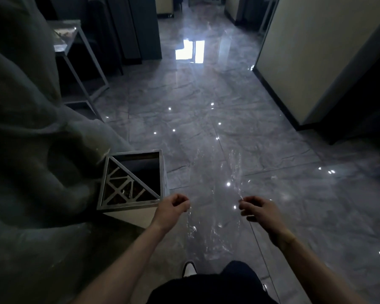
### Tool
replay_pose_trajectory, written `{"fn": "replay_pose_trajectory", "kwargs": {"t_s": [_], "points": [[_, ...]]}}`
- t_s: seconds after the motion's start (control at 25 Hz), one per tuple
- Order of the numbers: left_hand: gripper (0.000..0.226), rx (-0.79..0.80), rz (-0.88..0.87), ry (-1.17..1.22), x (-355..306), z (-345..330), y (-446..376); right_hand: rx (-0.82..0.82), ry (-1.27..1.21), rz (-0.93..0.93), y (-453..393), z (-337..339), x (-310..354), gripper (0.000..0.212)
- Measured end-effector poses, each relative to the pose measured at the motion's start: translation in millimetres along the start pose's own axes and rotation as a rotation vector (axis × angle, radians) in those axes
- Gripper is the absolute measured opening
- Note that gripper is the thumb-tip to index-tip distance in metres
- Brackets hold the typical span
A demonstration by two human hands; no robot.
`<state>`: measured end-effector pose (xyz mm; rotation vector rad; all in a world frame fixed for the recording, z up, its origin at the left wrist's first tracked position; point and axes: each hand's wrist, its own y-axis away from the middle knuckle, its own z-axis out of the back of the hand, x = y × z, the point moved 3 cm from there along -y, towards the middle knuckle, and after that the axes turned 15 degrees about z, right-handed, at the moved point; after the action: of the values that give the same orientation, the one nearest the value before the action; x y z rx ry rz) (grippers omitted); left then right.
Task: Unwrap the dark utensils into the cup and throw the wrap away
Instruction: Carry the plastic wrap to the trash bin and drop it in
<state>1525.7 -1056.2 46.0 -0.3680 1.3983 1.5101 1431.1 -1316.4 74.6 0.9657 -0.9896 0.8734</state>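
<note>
A sheet of clear plastic wrap is stretched out flat between my two hands, above the glossy floor. My left hand pinches its left edge with closed fingers. Holding the right edge, my right hand has its fingers curled. The wrap glints and hangs crumpled below my hands. Just left of my left hand stands a square metal trash bin with a half-open top and a triangular lattice cover. No utensils or cup are in view.
A grey draped cloth fills the left side next to the bin. A metal-framed stand is behind it. A pale wall panel lines the right. The polished grey tile floor stretches ahead. My shoe is below.
</note>
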Motion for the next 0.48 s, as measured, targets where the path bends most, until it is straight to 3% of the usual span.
{"fn": "replay_pose_trajectory", "kwargs": {"t_s": [0.48], "points": [[0.004,-0.186,0.022,0.105,-59.0,34.1,-100.4,0.246,0.072,0.111,-180.4,-19.4,48.0,0.013]]}}
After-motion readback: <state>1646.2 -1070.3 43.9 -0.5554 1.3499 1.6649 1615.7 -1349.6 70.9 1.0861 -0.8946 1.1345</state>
